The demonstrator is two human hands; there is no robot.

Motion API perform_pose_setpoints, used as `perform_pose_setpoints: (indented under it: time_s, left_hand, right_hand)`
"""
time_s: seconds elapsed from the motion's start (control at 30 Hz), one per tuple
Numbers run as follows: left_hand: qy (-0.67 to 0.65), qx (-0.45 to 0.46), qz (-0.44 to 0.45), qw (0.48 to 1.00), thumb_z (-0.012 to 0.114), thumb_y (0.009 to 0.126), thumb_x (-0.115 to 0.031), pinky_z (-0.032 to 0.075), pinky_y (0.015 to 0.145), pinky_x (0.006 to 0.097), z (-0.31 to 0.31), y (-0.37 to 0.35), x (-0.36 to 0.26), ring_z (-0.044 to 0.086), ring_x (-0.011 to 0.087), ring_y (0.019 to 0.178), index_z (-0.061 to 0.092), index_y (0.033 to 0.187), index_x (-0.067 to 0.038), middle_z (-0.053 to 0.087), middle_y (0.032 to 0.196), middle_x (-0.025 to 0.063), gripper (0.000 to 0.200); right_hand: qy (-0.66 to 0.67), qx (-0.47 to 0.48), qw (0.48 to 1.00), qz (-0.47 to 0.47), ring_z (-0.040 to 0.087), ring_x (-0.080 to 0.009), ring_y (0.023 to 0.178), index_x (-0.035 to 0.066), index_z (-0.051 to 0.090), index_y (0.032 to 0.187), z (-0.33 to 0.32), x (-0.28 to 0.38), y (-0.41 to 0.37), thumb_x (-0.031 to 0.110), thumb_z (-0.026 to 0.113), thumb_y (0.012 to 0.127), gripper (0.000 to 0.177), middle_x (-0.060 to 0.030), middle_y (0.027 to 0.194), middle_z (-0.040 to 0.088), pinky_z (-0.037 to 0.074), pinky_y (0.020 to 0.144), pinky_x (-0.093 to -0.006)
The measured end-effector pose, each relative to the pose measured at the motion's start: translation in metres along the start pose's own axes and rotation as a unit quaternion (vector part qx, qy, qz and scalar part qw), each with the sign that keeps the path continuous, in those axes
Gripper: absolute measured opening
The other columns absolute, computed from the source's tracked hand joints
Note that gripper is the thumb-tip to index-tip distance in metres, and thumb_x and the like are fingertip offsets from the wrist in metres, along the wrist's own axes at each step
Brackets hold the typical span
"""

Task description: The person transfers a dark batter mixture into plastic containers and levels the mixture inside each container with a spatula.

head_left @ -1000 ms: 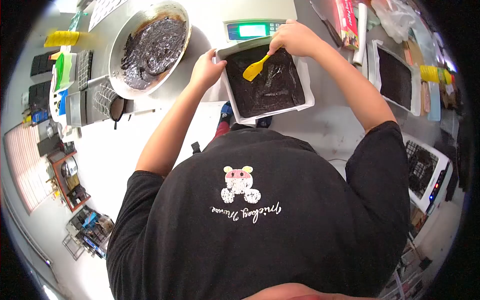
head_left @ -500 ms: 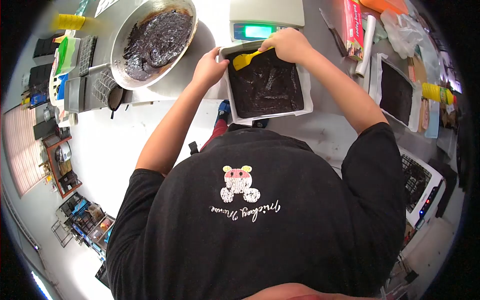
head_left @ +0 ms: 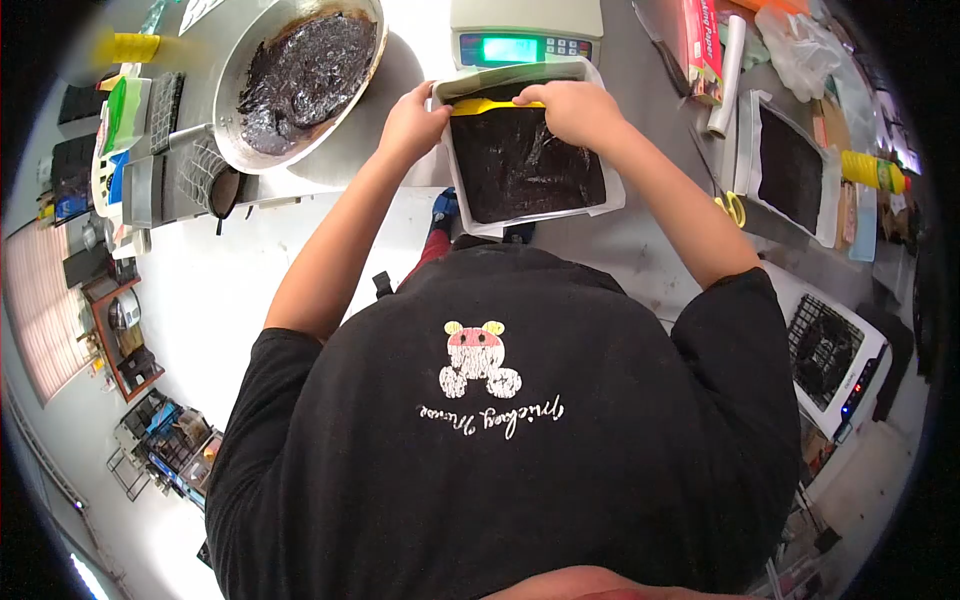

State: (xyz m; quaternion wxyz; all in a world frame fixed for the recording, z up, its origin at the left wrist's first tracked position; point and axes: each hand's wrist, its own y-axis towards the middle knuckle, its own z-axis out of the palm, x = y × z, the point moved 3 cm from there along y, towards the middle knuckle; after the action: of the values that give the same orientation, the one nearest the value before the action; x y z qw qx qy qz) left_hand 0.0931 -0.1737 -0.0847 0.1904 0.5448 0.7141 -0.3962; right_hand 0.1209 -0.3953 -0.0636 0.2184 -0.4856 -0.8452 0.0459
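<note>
A lined square pan (head_left: 612,180) holds dark batter (head_left: 525,170) spread across its bottom. My left hand (head_left: 415,125) grips the pan's rim at its upper left corner. In my right hand (head_left: 575,110) is a yellow spatula (head_left: 484,106), its blade lying flat on the batter near the far left corner of the pan. The spatula's handle end is hidden by my fingers.
A large bowl (head_left: 228,120) with dark batter is at the left. Beyond the pan stands a lit scale (head_left: 580,20). On the right lie a knife (head_left: 672,68), a baking paper box (head_left: 703,60), a paper roll (head_left: 727,80), yellow-handled scissors (head_left: 735,210) and a second filled pan (head_left: 830,200).
The spatula has turned from slanted to nearly level and moved slightly toward the far left corner. My right hand has shifted a little nearer, and the pan looks slightly turned and higher in view.
</note>
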Motion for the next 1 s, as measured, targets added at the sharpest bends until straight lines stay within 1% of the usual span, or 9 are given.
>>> perform_pose_setpoints:
  time_s: [0.03, 0.3, 0.37, 0.4, 0.47, 0.67, 0.73, 0.9, 1.0]
  left_hand:
    - [0.022, 0.008, -0.002, 1.0, 0.062, 0.081, -0.016, 0.055, 0.058, 0.0304, 0.0, -0.002, -0.001, 0.063, 0.0171, 0.075, 0.053, 0.123, -0.005, 0.064, 0.099, 0.0129, 0.045]
    - [0.014, -0.002, 0.021, 1.0, 0.061, 0.081, -0.015, 0.055, 0.061, 0.0311, 0.005, 0.004, 0.01, 0.064, 0.0187, 0.077, 0.053, 0.122, -0.005, 0.064, 0.099, 0.0132, 0.043]
    - [-0.009, -0.029, 0.061, 0.998, 0.06, 0.078, -0.019, 0.051, 0.063, 0.0351, 0.005, 0.004, 0.011, 0.064, 0.024, 0.059, 0.057, 0.116, -0.002, 0.065, 0.086, 0.019, 0.042]
    - [-0.01, -0.028, 0.061, 0.998, 0.06, 0.078, -0.019, 0.051, 0.063, 0.0351, 0.004, 0.004, 0.01, 0.064, 0.024, 0.059, 0.057, 0.116, -0.002, 0.065, 0.086, 0.019, 0.042]
    - [0.014, -0.001, 0.028, 1.0, 0.061, 0.082, -0.015, 0.055, 0.061, 0.0309, 0.004, 0.004, 0.009, 0.065, 0.0194, 0.077, 0.053, 0.122, -0.004, 0.064, 0.1, 0.0134, 0.043]
    - [0.02, 0.003, 0.025, 0.999, 0.062, 0.081, -0.016, 0.055, 0.059, 0.0308, 0.003, 0.002, 0.008, 0.064, 0.0186, 0.075, 0.052, 0.123, -0.002, 0.064, 0.099, 0.0144, 0.045]
    - [0.024, -0.004, 0.027, 0.999, 0.062, 0.081, -0.016, 0.055, 0.059, 0.0309, 0.004, 0.002, 0.008, 0.064, 0.0184, 0.073, 0.052, 0.123, -0.002, 0.064, 0.099, 0.0146, 0.045]
    - [0.016, -0.001, 0.031, 0.999, 0.062, 0.081, -0.016, 0.055, 0.059, 0.031, 0.003, 0.002, 0.007, 0.064, 0.0183, 0.071, 0.051, 0.123, -0.001, 0.064, 0.098, 0.0153, 0.046]
    - [0.021, 0.002, 0.025, 0.999, 0.063, 0.081, -0.017, 0.055, 0.059, 0.0311, 0.003, 0.001, 0.007, 0.064, 0.0185, 0.07, 0.051, 0.123, -0.001, 0.064, 0.098, 0.0155, 0.046]
  right_hand:
    - [0.0, 0.002, 1.0, 0.0, 0.061, -0.025, 0.098, 0.029, 0.06, 0.115, 0.001, 0.004, -0.007, 0.009, 0.045, 0.082, 0.042, -0.0062, 0.105, 0.064, 0.049, 0.08, -0.0395]
    - [0.028, 0.075, 0.997, 0.016, 0.061, -0.0254, 0.096, 0.028, 0.06, 0.115, 0.01, 0.019, -0.063, 0.01, 0.044, 0.084, 0.039, -0.0062, 0.101, 0.063, 0.049, 0.079, -0.0398]
    - [0.02, 0.11, 0.994, 0.017, 0.061, -0.0247, 0.096, 0.028, 0.061, 0.114, 0.011, 0.021, -0.074, 0.01, 0.044, 0.083, 0.039, -0.0054, 0.1, 0.064, 0.049, 0.079, -0.0388]
    - [0.022, 0.101, 0.995, 0.005, 0.061, -0.0241, 0.095, 0.028, 0.061, 0.113, 0.015, 0.02, -0.08, 0.01, 0.044, 0.083, 0.039, -0.0051, 0.1, 0.064, 0.049, 0.078, -0.0382]
    - [0.02, 0.12, 0.993, 0.004, 0.061, -0.0239, 0.095, 0.028, 0.061, 0.113, 0.015, 0.022, -0.086, 0.01, 0.045, 0.083, 0.039, -0.0049, 0.1, 0.064, 0.049, 0.078, -0.038]
    - [-0.006, 0.158, 0.987, -0.034, 0.061, -0.023, 0.096, 0.029, 0.064, 0.109, 0.014, 0.018, -0.089, 0.01, 0.048, 0.082, 0.037, -0.0035, 0.101, 0.064, 0.049, 0.079, -0.0367]
    - [0.0, 0.124, 0.991, -0.058, 0.06, -0.0229, 0.097, 0.029, 0.065, 0.108, 0.006, 0.016, -0.087, 0.009, 0.05, 0.081, 0.037, -0.0037, 0.101, 0.064, 0.049, 0.08, -0.0366]
    - [0.02, 0.098, 0.995, -0.021, 0.06, -0.0235, 0.097, 0.029, 0.066, 0.108, 0.01, 0.01, -0.083, 0.007, 0.051, 0.079, 0.039, -0.0037, 0.101, 0.064, 0.049, 0.08, -0.0368]
    - [-0.001, 0.138, 0.99, -0.042, 0.06, -0.0242, 0.096, 0.027, 0.067, 0.105, 0.012, 0.012, -0.087, 0.008, 0.049, 0.08, 0.036, -0.0047, 0.099, 0.064, 0.049, 0.08, -0.0371]
